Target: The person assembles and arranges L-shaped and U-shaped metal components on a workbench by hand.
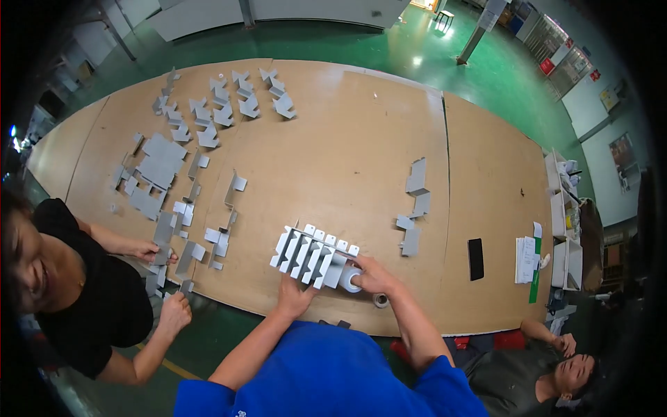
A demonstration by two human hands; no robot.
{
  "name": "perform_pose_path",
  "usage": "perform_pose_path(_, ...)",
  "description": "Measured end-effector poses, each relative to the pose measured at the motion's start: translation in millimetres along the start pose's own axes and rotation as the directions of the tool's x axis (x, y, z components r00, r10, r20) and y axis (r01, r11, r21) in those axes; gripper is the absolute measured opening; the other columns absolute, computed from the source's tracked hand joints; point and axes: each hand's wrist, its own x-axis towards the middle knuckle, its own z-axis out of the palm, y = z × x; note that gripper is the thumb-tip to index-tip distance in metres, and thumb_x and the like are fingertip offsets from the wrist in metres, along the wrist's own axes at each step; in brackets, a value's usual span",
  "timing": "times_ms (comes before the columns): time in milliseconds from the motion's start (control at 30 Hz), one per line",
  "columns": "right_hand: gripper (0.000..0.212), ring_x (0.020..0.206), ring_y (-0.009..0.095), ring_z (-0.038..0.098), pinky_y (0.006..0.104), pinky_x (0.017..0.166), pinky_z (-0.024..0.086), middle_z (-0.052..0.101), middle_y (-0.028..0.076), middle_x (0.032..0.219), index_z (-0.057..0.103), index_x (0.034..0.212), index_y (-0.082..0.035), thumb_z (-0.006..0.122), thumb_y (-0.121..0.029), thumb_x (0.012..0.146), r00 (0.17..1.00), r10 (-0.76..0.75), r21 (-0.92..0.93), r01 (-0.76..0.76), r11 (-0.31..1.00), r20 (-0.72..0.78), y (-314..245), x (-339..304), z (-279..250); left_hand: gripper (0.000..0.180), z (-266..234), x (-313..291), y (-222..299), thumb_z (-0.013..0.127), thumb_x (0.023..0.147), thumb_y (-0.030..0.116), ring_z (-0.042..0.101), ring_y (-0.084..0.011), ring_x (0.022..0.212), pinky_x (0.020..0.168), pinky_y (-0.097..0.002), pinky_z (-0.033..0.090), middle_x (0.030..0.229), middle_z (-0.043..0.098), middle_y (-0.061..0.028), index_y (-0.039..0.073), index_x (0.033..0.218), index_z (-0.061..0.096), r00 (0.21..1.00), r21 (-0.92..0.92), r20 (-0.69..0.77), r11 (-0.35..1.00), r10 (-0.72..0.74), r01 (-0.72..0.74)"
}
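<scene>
A row of grey bent sheet-metal brackets (306,256), nested side by side with white tabs along the far edge, lies in front of me at the table's near edge. My left hand (295,299) grips the near side of this row, its fingertips partly hidden by the metal. At the row's right end, my right hand (376,276) is closed on a roll of clear or whitish tape (348,281), with a finger reaching to the last bracket. Just right of it, a smaller roll (380,300) sits on the table.
More grey brackets (283,105) stand in rows at far left, around flat grey plates (162,161). Others (416,177) stand right of centre. A phone (475,259), papers (525,260) and white bins (567,208) are at right. One co-worker (90,292) handles brackets at left; another (517,375) is at right.
</scene>
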Motion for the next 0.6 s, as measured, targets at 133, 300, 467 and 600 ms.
perform_pose_path(133,0.08,0.113,0.029,0.062,0.0373,0.1,0.046,0.066,0.017,0.119,0.044,0.147,-0.013,0.053,0.006,0.071,1.0,-0.013,0.017,0.013,1.0,-0.026,15.4,-1.8,5.5,0.072,3.5,-1.6,18.3,0.088,0.069,0.031,0.053,-0.036,0.122,0.103,-0.0468,0.043,0.136,0.054,-0.0149,0.009,0.131,0.057,0.988,-0.032,0.114,0.994,0.104,-0.101)
perform_pose_path(300,0.078,0.115,0.031,0.061,0.0372,0.102,0.045,0.064,0.018,0.122,0.044,0.147,-0.012,0.052,0.007,0.071,1.0,0.031,-0.019,-0.031,0.999,0.0,10.8,0.2,4.9,0.08,14.3,2.9,20.9,0.09,0.064,0.032,0.052,-0.0372,0.122,0.103,-0.0488,0.043,0.133,0.054,-0.0159,0.008,0.132,0.055,0.985,0.227,0.096,0.961,0.142,-0.16)
perform_pose_path(467,0.078,0.112,0.033,0.061,0.0381,0.101,0.046,0.064,0.019,0.118,0.041,0.148,-0.013,0.054,0.006,0.074,0.995,0.059,-0.097,-0.066,0.993,-0.076,5.6,-9.1,5.6,0.093,23.1,1.7,13.8,0.09,0.063,0.038,0.043,-0.0381,0.129,0.107,-0.0491,0.038,0.14,0.046,-0.0175,0.009,0.14,0.046,0.989,0.271,-0.062,0.956,0.133,-0.111)
perform_pose_path(600,0.075,0.11,0.036,0.062,0.0398,0.098,0.047,0.065,0.021,0.112,0.041,0.147,-0.015,0.06,0.002,0.076,0.958,0.149,0.014,-0.151,0.989,-0.245,8.5,-27.7,8.2,0.093,23.2,1.8,12.4,0.09,0.06,0.034,0.042,-0.0389,0.128,0.108,-0.0488,0.036,0.138,0.043,-0.0199,0.009,0.138,0.046,0.985,0.226,-0.154,0.973,0.079,-0.043)
